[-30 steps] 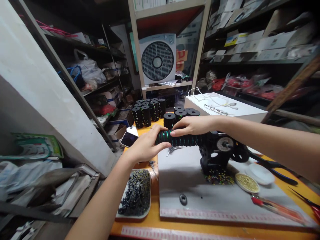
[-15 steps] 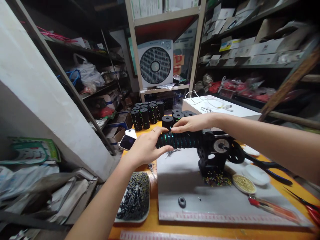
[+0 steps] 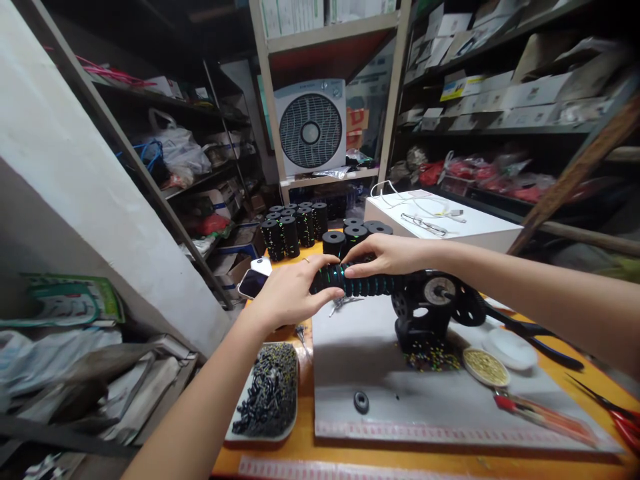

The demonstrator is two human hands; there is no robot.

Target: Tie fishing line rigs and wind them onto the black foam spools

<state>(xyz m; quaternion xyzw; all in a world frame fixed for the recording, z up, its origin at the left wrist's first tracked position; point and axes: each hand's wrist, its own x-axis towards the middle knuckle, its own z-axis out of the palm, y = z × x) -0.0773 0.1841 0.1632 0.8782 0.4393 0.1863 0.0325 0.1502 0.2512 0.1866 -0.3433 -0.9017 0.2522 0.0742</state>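
A black ribbed foam spool [image 3: 373, 285], with shiny blue-green bits in its grooves, lies sideways at the end of a black hand-cranked winder [image 3: 425, 313]. My left hand [image 3: 295, 290] is wrapped round the spool's left end, thumb below and fingers over the top. From the right, my right hand [image 3: 377, 255] reaches over it, thumb against the front and fingertips on top beside my left fingers. Any thin line between those fingertips is too small to make out. Behind the hands stand several upright black foam spools [image 3: 289, 237].
A tray [image 3: 295, 407] of small dark parts sits at left on the orange table. On the grey board [image 3: 340, 373] are a black ring [image 3: 361, 401], a dish of golden bits [image 3: 486, 367] and a red cutter [image 3: 545, 419]. Pliers [image 3: 543, 340] lie right; a white box [image 3: 450, 220] stands behind.
My right hand's thumb has come down from the top of the spool onto its front. My left hand keeps its hold. The view has shifted slightly.
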